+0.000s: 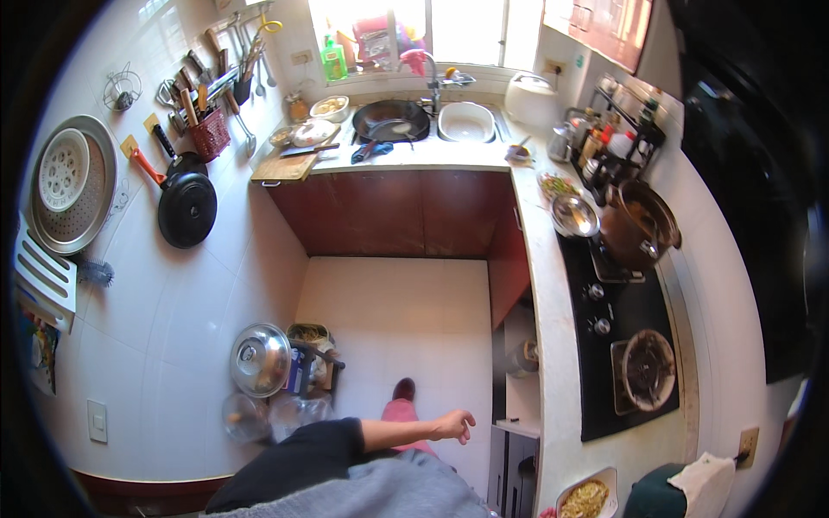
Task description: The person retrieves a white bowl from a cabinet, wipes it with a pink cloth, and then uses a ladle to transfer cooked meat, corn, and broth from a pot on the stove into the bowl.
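Note:
My left hand [457, 426] reaches across in front of my body, over the floor. Its fingers are loosely bent and apart, with nothing in them. At the bottom edge of the view, only reddish fingertips of my right hand [548, 512] show, at the rim of a white dish [612, 482]. The rest of that hand is out of view. Yellowish cooked food [584, 500], perhaps egg, lies in the dish. The white countertop [557, 388] runs along my right side, with a black gas hob [592, 382] set into it.
A brown clay pot [638, 243] stands on the far burner, beside a steel bowl [574, 215]. Ahead, a wok [392, 121] sits at the sink. A cleaver [311, 149] rests on a cutting board [285, 169]. A low rack [333, 362] and steel lid [261, 360] stand left.

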{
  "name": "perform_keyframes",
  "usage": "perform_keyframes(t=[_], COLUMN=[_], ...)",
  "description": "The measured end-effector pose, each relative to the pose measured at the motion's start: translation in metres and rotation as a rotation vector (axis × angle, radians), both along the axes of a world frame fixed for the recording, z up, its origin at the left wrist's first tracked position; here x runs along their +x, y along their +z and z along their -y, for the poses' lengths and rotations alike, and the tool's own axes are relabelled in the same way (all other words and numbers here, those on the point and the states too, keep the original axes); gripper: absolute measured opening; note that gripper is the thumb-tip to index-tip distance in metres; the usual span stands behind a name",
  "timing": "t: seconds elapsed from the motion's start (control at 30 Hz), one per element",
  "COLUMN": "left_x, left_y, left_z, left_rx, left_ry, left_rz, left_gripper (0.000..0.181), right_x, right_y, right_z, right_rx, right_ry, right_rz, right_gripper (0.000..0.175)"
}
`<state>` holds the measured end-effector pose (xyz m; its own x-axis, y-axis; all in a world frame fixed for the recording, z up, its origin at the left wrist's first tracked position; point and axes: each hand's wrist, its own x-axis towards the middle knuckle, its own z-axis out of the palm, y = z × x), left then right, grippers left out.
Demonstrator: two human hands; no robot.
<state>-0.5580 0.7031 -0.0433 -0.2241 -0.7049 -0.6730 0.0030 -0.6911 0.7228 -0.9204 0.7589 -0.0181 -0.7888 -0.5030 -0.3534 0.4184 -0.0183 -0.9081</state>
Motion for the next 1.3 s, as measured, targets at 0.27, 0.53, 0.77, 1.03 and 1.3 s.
perform_keyframes(t=[0.27,0.53,0.77,1.03,1.3], left_x=[0.151,0.287,0.337,0.34,0.371], left_y=[0.001,-0.001,-0.023,-0.02,0.007], left_z=[0.016,0.024,0.039,0.094,0.183], left_rx=[0.003,0.008,-0.028,-0.108,0.024], left_ry=[0.229,0.382,0.442,0.195,0.136], left_rz=[0.041,0.084,0.057,0.431,0.421], left_gripper=[0.036,0.038,0.035,0.041,0.027], right_x=[0.092,0.155,0.169,0.237,0.32], right_y=[-0.018,-0.048,-0.085,-0.107,-0.091], right_z=[0.045,0.06,0.08,0.149,0.296], right_rx=[0.201,0.364,0.402,0.603,0.365], right_ry=[-0.021,-0.012,0.178,0.527,0.916], right_rz=[-0.066,-0.039,0.123,0.101,0.212], right_gripper=[0.019,0.019,0.027,0.033,0.035])
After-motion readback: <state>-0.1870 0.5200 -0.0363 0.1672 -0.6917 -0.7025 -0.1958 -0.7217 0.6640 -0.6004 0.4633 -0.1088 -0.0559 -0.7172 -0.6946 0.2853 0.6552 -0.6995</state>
